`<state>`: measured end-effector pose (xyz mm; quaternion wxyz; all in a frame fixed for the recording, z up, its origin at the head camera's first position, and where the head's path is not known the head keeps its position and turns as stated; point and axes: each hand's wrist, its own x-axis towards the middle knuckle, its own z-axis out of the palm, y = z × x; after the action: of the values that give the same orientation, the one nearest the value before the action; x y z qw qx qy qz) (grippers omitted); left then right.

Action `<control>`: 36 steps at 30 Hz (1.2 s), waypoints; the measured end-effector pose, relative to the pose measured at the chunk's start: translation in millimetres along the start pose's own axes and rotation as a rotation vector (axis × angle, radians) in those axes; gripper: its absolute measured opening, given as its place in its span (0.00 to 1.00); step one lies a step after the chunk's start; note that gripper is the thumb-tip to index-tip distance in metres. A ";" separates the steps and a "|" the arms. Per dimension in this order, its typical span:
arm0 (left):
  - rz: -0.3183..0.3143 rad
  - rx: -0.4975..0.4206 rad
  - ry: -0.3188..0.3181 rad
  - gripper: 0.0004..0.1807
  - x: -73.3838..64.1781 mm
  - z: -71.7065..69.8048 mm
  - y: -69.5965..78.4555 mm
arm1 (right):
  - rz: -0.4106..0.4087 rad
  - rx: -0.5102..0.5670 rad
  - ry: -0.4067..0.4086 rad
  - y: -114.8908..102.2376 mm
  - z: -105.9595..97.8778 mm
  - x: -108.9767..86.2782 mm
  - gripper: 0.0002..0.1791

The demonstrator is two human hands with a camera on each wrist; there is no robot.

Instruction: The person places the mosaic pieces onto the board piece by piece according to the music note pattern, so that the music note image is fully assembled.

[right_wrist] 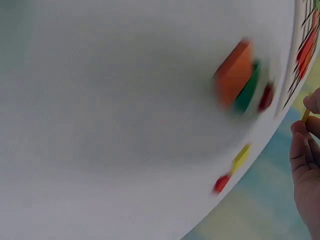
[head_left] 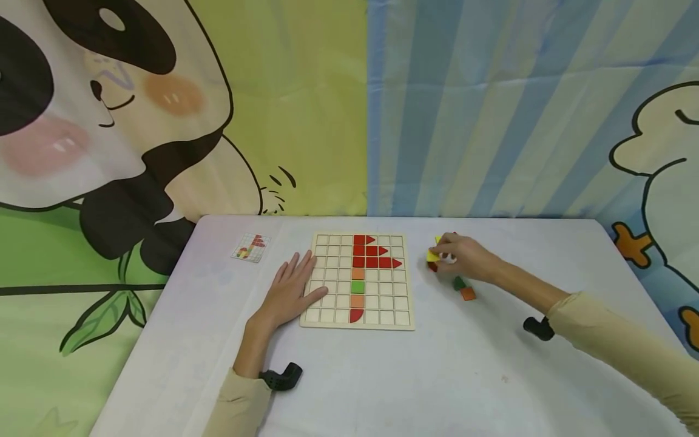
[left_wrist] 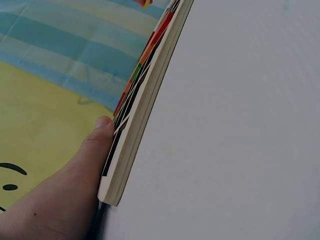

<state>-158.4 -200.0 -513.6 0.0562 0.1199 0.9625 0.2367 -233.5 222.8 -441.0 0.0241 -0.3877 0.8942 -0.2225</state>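
My left hand (head_left: 286, 292) lies with fingers spread along the left edge of a wooden grid board (head_left: 384, 302), the thumb over its lower left cells. Set in the board are red pieces (head_left: 358, 262) in rows at the top, orange squares (head_left: 357, 274), a green square (head_left: 357, 287) and a red rounded piece (head_left: 356, 315) at the bottom. To the right of the board, my right hand (head_left: 468, 257) pinches a yellow tile (head_left: 433, 256) between thumb and fingertips. The right wrist view also shows this yellow tile (right_wrist: 306, 115) held above the table.
Loose on the white table (head_left: 349, 388) near my right hand are an orange square (head_left: 468, 294), a green piece (head_left: 459, 283), a dark red piece (right_wrist: 267, 97), another yellow piece (right_wrist: 241, 158) and a red one (right_wrist: 221, 183). A small pattern card (head_left: 251, 247) lies left of the board.
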 end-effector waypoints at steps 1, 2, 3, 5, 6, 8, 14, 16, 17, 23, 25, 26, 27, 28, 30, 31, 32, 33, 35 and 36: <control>0.000 0.001 -0.003 0.50 -0.1 -0.2 -0.1 | -0.069 0.008 0.012 -14.7 7.0 4.6 0.17; 0.001 0.003 -0.004 0.50 0.0 -0.3 -0.1 | -0.136 0.019 0.021 -29.1 14.0 9.5 0.16; 0.001 0.005 -0.005 0.50 -0.1 -0.4 -0.1 | -0.190 0.035 0.027 -43.0 20.8 14.8 0.16; 0.002 0.004 -0.006 0.50 0.0 -0.5 0.0 | -0.296 0.047 0.048 -67.5 33.8 25.7 0.14; 0.003 0.006 -0.007 0.50 0.1 -0.6 0.1 | -0.342 0.046 0.055 -78.2 39.9 31.4 0.13; 0.002 0.006 -0.006 0.50 -0.2 -1.4 -0.2 | -0.414 0.054 0.066 -96.9 52.0 43.5 0.11; 0.018 0.004 0.001 0.50 1.2 0.4 -0.5 | -0.503 0.020 0.004 -127.6 82.9 65.1 0.06; 0.019 -0.001 -0.001 0.50 1.4 1.0 0.0 | -0.485 0.016 -0.056 -131.8 89.3 66.4 0.06; 0.018 -0.002 -0.003 0.50 1.3 0.8 0.2 | -0.472 0.014 -0.081 -133.0 91.8 66.8 0.07; 0.010 0.004 0.004 0.50 -0.3 -3.1 0.6 | -0.488 -0.047 -0.097 -138.7 97.4 68.7 0.05; 0.013 -0.003 0.006 0.50 -0.5 -4.0 1.3 | -0.515 -0.060 -0.081 -140.0 98.2 68.7 0.04; 0.012 -0.007 0.002 0.50 -0.5 -4.2 1.7 | -0.529 -0.069 -0.072 -140.5 99.0 68.9 0.04; 0.012 -0.004 -0.003 0.50 -0.5 -4.2 1.8 | -0.537 -0.075 -0.067 -140.5 100.2 69.1 0.04; 0.011 -0.003 -0.007 0.50 -0.6 -4.1 2.0 | -0.543 -0.079 -0.064 -140.8 101.0 69.1 0.04; 0.011 0.000 -0.011 0.50 -0.7 -3.6 2.2 | -0.538 -0.079 -0.064 -141.0 102.4 69.3 0.04; 0.007 0.004 -0.012 0.50 -0.6 -3.3 2.0 | -0.532 -0.078 -0.066 -141.0 102.8 69.3 0.04; 0.003 0.009 -0.013 0.50 -0.5 -2.9 1.9 | -0.527 -0.080 -0.069 -141.2 103.2 69.4 0.04; 0.000 0.014 -0.012 0.50 -0.3 -2.6 1.7 | -0.520 -0.080 -0.073 -141.2 103.3 69.3 0.04; -0.002 0.017 -0.009 0.49 0.1 -1.9 1.2 | -0.510 -0.075 -0.080 -141.2 102.7 68.9 0.05; -0.002 0.017 -0.009 0.49 0.3 -1.6 0.9 | -0.507 -0.073 -0.083 -141.3 102.3 68.6 0.05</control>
<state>-158.8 -199.8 -511.8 0.0599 0.1203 0.9643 0.2281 -162.8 50.8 -465.3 -0.0095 -0.6088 0.7742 -0.1730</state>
